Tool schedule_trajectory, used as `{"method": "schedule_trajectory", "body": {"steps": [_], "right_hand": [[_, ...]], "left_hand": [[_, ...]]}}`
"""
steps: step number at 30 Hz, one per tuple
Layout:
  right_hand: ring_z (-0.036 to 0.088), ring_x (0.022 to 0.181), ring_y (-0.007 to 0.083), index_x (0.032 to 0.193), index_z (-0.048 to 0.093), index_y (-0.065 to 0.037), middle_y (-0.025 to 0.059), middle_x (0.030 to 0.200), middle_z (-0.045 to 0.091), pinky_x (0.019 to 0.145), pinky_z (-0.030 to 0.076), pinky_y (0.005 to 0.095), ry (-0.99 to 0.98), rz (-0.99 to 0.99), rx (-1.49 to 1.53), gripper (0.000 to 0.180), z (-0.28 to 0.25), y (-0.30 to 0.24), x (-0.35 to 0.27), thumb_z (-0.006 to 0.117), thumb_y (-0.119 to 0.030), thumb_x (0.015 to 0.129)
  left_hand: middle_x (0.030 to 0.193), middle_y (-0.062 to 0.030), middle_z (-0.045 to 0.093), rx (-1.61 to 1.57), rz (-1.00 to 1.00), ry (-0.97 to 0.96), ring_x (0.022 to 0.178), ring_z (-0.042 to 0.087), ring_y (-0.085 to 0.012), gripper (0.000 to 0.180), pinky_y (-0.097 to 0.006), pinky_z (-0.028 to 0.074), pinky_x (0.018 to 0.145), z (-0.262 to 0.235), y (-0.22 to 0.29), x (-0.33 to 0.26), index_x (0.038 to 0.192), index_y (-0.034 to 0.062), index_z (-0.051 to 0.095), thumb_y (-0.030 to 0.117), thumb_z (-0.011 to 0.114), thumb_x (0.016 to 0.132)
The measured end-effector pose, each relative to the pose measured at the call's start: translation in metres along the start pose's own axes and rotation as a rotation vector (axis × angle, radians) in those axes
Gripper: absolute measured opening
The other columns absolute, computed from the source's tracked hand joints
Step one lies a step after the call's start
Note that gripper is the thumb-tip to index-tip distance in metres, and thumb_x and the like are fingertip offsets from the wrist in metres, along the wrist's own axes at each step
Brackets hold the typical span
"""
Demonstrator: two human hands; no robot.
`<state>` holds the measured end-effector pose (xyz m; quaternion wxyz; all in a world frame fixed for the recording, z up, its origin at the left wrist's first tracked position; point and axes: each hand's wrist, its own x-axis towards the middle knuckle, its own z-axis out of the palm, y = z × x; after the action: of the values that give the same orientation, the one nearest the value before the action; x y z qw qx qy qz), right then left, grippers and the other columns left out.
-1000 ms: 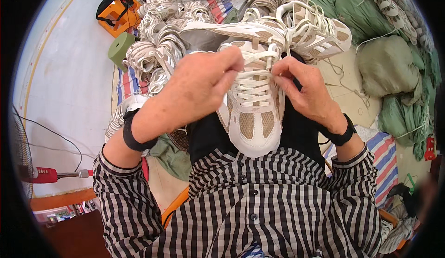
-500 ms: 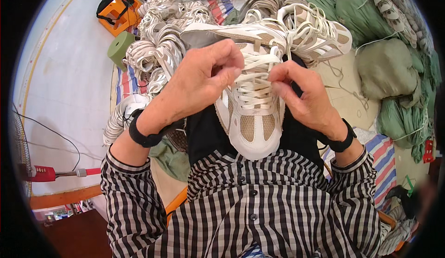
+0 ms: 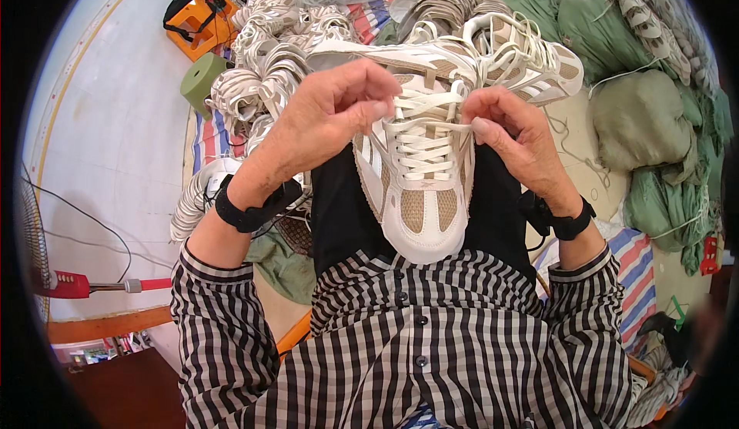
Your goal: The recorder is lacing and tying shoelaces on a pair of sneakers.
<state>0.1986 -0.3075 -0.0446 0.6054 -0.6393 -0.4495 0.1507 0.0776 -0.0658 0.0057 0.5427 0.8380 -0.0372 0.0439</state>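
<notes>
A beige and white sneaker (image 3: 425, 232) rests on my lap, its toe toward me. Cream shoelace (image 3: 425, 155) crosses its front in several rows. At the shoe's left side, the curled fingers of my left hand (image 3: 331, 113) close at the lace's upper rows; the fingers partly hide what they grip. On the opposite side, my right hand (image 3: 519, 136) pinches a strand of lace between thumb and index finger, pulled out sideways from the eyelets. Just beyond the tongue lie a second sneaker on its side (image 3: 439, 55) and another laced sneaker (image 3: 531, 59).
Bundles of beige-white shoe parts (image 3: 265, 75) lie on a striped sheet at the left, beside a green roll (image 3: 203, 82) and an orange plastic stool (image 3: 200, 25). Green sacks (image 3: 643, 117) fill the right side. A red-handled rod (image 3: 73, 284) juts in at left.
My right hand has shifted slightly up and outward, drawing a lace strand to the right. My left hand has moved slightly up and left. The shoe stays almost in place.
</notes>
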Motion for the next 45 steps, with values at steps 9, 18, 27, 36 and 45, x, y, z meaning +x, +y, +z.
{"method": "schedule_trajectory", "body": {"steps": [9, 18, 27, 36, 45], "right_hand": [[0.061, 0.081, 0.0120, 0.106, 0.060, 0.001, 0.0069, 0.089, 0.066, 0.076, 0.050, 0.0284, -0.050, -0.079, -0.145, 0.019, 0.005, 0.005, 0.001, 0.060, -0.003, 0.088], [0.056, 0.067, 0.0129, 0.096, 0.060, 0.001, 0.0052, 0.074, 0.061, 0.062, 0.044, 0.0269, 0.006, -0.035, -0.198, 0.010, 0.016, -0.013, -0.004, 0.061, -0.001, 0.086], [0.053, 0.065, 0.0111, 0.096, 0.061, 0.000, 0.0044, 0.074, 0.059, 0.058, 0.042, 0.0261, 0.091, -0.045, -0.143, 0.009, 0.028, -0.025, -0.009, 0.060, 0.000, 0.088], [0.046, 0.067, 0.0048, 0.100, 0.064, -0.002, -0.0029, 0.082, 0.056, 0.059, 0.038, 0.0209, 0.242, 0.062, -0.050, 0.010, -0.001, -0.009, 0.013, 0.059, -0.006, 0.092], [0.047, 0.069, 0.0120, 0.095, 0.062, -0.001, 0.0029, 0.082, 0.052, 0.063, 0.041, 0.0267, -0.017, -0.093, -0.316, 0.009, 0.003, -0.005, 0.021, 0.063, -0.006, 0.088]], "left_hand": [[0.086, 0.0008, 0.063, 0.127, 0.053, -0.096, 0.072, 0.054, -0.0040, 0.017, -0.021, 0.045, 0.067, 0.006, -0.003, -0.002, 0.104, 0.0000, 0.064, 0.004, 0.063, 0.088], [0.077, 0.0013, 0.061, -0.026, 0.021, -0.064, 0.070, 0.055, -0.0047, 0.014, -0.020, 0.046, 0.065, 0.009, -0.004, 0.008, 0.104, 0.0001, 0.064, 0.007, 0.060, 0.092], [0.079, 0.0016, 0.062, -0.101, -0.017, -0.062, 0.069, 0.055, -0.0041, 0.014, -0.019, 0.046, 0.063, 0.009, -0.003, 0.006, 0.105, 0.0015, 0.064, 0.007, 0.060, 0.092], [0.073, 0.0069, 0.051, 0.232, 0.050, 0.059, 0.061, 0.039, -0.0018, 0.008, -0.021, 0.034, 0.054, 0.002, -0.009, 0.015, 0.095, 0.0021, 0.063, 0.005, 0.062, 0.088], [0.058, -0.0083, 0.052, 0.659, 0.308, -0.049, 0.053, 0.051, -0.0197, 0.015, -0.033, 0.041, 0.053, 0.005, 0.004, 0.023, 0.096, 0.0017, 0.061, 0.006, 0.060, 0.081]]}}
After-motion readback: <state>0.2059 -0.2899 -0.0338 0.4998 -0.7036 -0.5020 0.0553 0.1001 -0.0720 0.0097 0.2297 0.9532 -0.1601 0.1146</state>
